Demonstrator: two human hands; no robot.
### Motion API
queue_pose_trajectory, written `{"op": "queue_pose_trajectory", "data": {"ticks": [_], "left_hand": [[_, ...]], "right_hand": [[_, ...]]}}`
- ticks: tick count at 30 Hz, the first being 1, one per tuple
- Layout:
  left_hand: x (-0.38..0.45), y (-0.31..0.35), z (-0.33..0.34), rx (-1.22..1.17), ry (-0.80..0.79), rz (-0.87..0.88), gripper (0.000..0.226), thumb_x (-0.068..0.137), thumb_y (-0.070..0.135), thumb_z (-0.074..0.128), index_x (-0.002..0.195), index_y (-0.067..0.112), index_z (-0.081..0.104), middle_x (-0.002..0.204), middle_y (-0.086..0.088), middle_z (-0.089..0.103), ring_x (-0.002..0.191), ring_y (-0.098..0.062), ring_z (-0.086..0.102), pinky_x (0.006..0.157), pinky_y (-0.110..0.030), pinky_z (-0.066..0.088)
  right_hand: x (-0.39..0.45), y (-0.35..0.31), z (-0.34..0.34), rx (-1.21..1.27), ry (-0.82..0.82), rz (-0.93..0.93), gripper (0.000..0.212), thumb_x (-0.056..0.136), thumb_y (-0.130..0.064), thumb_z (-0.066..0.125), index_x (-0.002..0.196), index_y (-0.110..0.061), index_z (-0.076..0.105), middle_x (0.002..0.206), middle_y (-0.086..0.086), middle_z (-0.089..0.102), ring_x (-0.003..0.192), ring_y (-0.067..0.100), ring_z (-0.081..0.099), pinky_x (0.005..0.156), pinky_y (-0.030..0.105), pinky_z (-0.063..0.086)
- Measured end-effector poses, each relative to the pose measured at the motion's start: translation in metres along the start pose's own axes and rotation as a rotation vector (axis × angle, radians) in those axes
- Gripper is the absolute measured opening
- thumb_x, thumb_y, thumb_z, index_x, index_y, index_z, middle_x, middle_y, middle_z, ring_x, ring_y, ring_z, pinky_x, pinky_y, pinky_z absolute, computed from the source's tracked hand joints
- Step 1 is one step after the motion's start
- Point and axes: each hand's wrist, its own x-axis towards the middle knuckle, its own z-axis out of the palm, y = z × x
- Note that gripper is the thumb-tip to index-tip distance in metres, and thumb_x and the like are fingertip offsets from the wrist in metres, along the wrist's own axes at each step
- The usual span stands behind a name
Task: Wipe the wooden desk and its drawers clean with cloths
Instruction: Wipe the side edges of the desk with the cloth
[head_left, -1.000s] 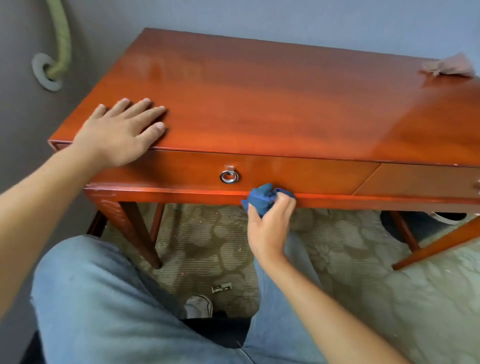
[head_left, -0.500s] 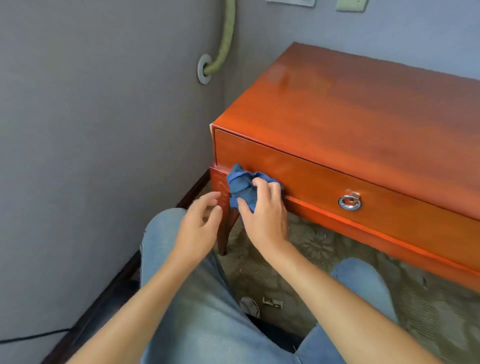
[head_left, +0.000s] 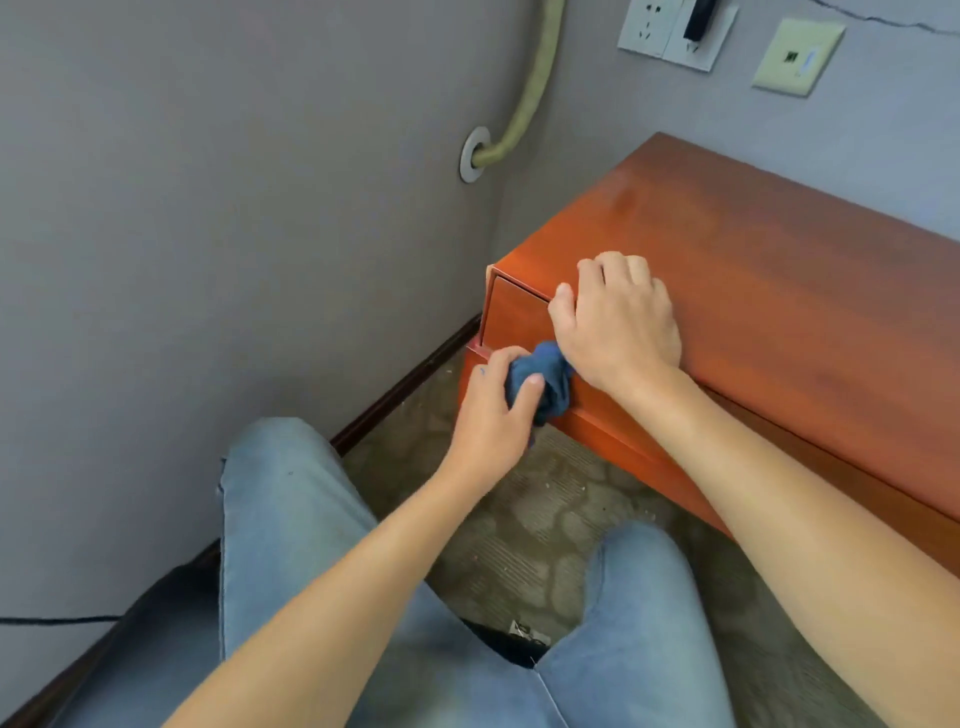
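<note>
Head view: no brand or label text legible anywhere. Wall sockets (head_left: 675, 31) at 12 o'clock are plain white plastic with a black plug in one; beige square plate (head_left: 797, 56) beside them carries small marks too small to read.

Wooden desk (head_left: 779, 291) fills 2–3 o'clock: glossy red-brown veneer, flat top, sharp square corner near the wall. Drawer front (head_left: 517, 317) sits just under the top edge at the corner, same smooth finish.

Blue cloth (head_left: 545, 376) is at frame centre, bunched into a soft crumpled wad, pressed against the desk's lower front rail below the drawer. Left hand (head_left: 491, 410) grips it: thumb over the wad, fingers curled around the far side. Right hand (head_left: 618, 322) rests on the top's front edge just above the cloth, fingers bent down onto the surface, thumb hooked over the edge; it holds nothing that I can see.

Grey matte walls meet at the corner. Padded olive-tan hose (head_left: 524, 98) runs at 11–12 o'clock into a round grey wall flange (head_left: 474, 154). Floor is worn patterned carpet (head_left: 524, 540) with specks of debris. Light-blue denim knees (head_left: 291, 509) at 6–7 o'clock.
</note>
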Motion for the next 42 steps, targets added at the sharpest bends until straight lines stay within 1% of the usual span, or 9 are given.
{"op": "queue_pose_trajectory", "data": {"ticks": [7,12,21,25,28,30,32,35,42], "left_hand": [[0.045,-0.034,-0.018,0.084,0.383,-0.311,0.021,0.106,0.026,0.047,0.124,0.017,0.047,0.113,-0.006,0.064,0.1,-0.027,0.064,0.085,-0.043,0.052],[0.042,-0.059,-0.01,0.065,0.257,-0.406,0.042,0.106,0.018,0.038,0.148,0.019,0.037,0.138,-0.015,0.046,0.112,-0.033,0.058,0.098,-0.048,0.051],[0.008,-0.047,0.039,-0.007,0.229,-0.234,0.069,0.111,0.035,0.034,0.165,0.019,-0.006,0.171,-0.001,0.004,0.159,-0.018,0.005,0.13,-0.039,0.012],[0.026,-0.071,0.024,-0.041,0.202,-0.327,0.071,0.111,0.036,0.036,0.166,0.016,-0.004,0.174,0.002,-0.003,0.138,0.017,0.0,0.104,0.004,0.004],[0.028,-0.093,0.02,-0.066,0.155,-0.372,0.068,0.112,0.036,0.034,0.166,0.013,0.0,0.173,0.0,-0.001,0.123,0.036,-0.001,0.088,0.014,0.004],[0.03,-0.111,0.018,-0.038,0.142,-0.378,0.066,0.111,0.043,0.032,0.166,0.014,0.01,0.173,-0.002,0.008,0.13,0.036,0.001,0.096,0.012,0.006],[0.031,-0.121,0.014,-0.072,0.134,-0.401,0.062,0.108,0.05,0.032,0.16,0.018,0.024,0.163,-0.005,0.035,0.15,0.001,0.025,0.12,-0.014,0.02],[0.035,-0.125,0.011,-0.144,0.121,-0.504,0.043,0.112,0.035,0.032,0.154,0.026,0.032,0.142,0.002,0.05,0.135,-0.017,0.047,0.12,-0.045,0.035],[0.021,-0.077,0.017,-0.033,0.159,-0.169,0.071,0.109,0.04,0.041,0.166,0.019,0.005,0.172,-0.004,0.01,0.159,-0.014,0.007,0.13,-0.034,0.011]], "right_hand": [[-0.004,-0.002,0.005,-0.121,0.078,-0.026,0.04,0.103,-0.036,0.031,0.114,-0.014,0.063,0.107,0.009,0.064,0.097,0.033,0.057,0.074,0.045,0.046],[-0.006,-0.003,0.009,-0.15,0.109,-0.037,0.038,0.104,-0.034,0.033,0.115,-0.014,0.065,0.107,0.008,0.065,0.095,0.031,0.058,0.07,0.044,0.046],[-0.006,0.0,0.018,-0.182,0.188,-0.036,0.039,0.104,-0.032,0.035,0.123,-0.017,0.065,0.118,0.005,0.067,0.103,0.03,0.061,0.072,0.042,0.046],[-0.006,0.0,0.021,-0.186,0.217,-0.036,0.039,0.103,-0.032,0.036,0.124,-0.018,0.066,0.119,0.004,0.068,0.102,0.03,0.062,0.068,0.042,0.045],[-0.006,0.001,0.023,-0.196,0.246,-0.038,0.038,0.103,-0.031,0.036,0.12,-0.017,0.066,0.116,0.004,0.068,0.101,0.03,0.063,0.065,0.041,0.044],[-0.008,0.002,0.025,-0.203,0.259,-0.042,0.037,0.103,-0.031,0.036,0.12,-0.018,0.067,0.116,0.003,0.069,0.101,0.029,0.063,0.065,0.041,0.044],[-0.008,0.002,0.024,-0.204,0.27,-0.045,0.038,0.104,-0.031,0.036,0.122,-0.018,0.067,0.117,0.003,0.069,0.101,0.029,0.064,0.066,0.04,0.044],[-0.01,0.002,0.023,-0.194,0.266,-0.048,0.038,0.104,-0.031,0.036,0.123,-0.017,0.066,0.116,0.003,0.069,0.101,0.028,0.064,0.068,0.04,0.045],[-0.011,0.001,0.023,-0.16,0.3,-0.045,0.037,0.105,-0.03,0.037,0.118,-0.014,0.068,0.114,0.005,0.071,0.104,0.026,0.067,0.072,0.039,0.049]]}}
